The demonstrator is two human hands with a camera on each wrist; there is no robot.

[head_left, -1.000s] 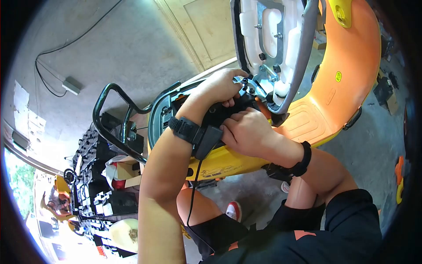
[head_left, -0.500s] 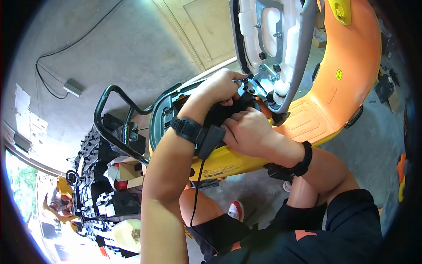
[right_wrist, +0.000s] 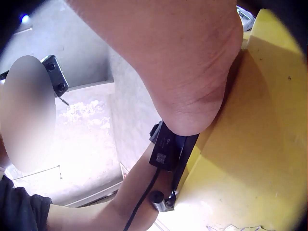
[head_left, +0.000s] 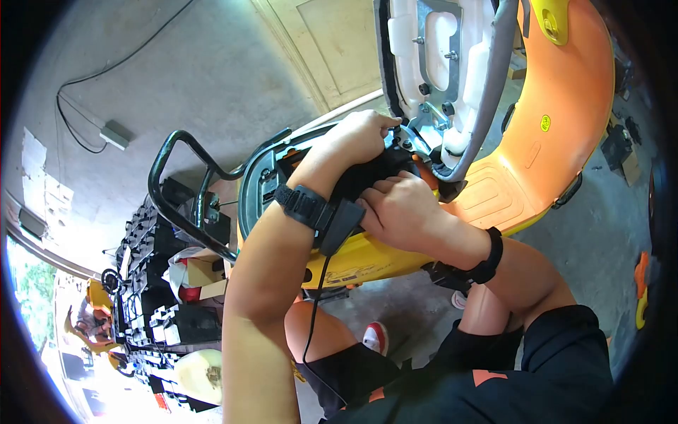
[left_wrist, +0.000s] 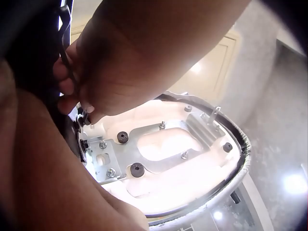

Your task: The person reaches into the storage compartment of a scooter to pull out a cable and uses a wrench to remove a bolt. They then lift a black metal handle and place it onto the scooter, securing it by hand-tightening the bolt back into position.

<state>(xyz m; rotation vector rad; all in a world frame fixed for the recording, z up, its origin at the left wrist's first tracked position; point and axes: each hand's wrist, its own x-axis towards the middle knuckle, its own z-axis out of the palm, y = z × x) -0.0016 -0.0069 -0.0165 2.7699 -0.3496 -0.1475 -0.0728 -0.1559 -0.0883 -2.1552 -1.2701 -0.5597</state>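
In the head view my left hand (head_left: 358, 137) is at the hinge end of the raised seat (head_left: 439, 49). The left wrist view shows this hand (left_wrist: 108, 79) with curled fingers around a thin dark metal tool (left_wrist: 64, 41) with a bent end; its fingertips are beside the hinge bracket (left_wrist: 103, 161). My right hand (head_left: 406, 212) lies just below, over the edge of the dark opening in the yellow scooter body (head_left: 360, 263). Its fingers bend into that opening, and what they touch is hidden. Its heel (right_wrist: 192, 113) is against the yellow panel (right_wrist: 250, 144) in the right wrist view.
A black rear rail (head_left: 164, 166) curves out left of the opening. The orange front panel (head_left: 565, 106) stands at right. Black battery-like blocks (head_left: 191, 325) and an open carton (head_left: 206, 272) are at lower left. A cable (head_left: 308, 332) hangs from my left wrist.
My left hand has turned slightly, and its lower fingers, visible before, are now out of sight in the head view. My right hand has stayed almost where it was.
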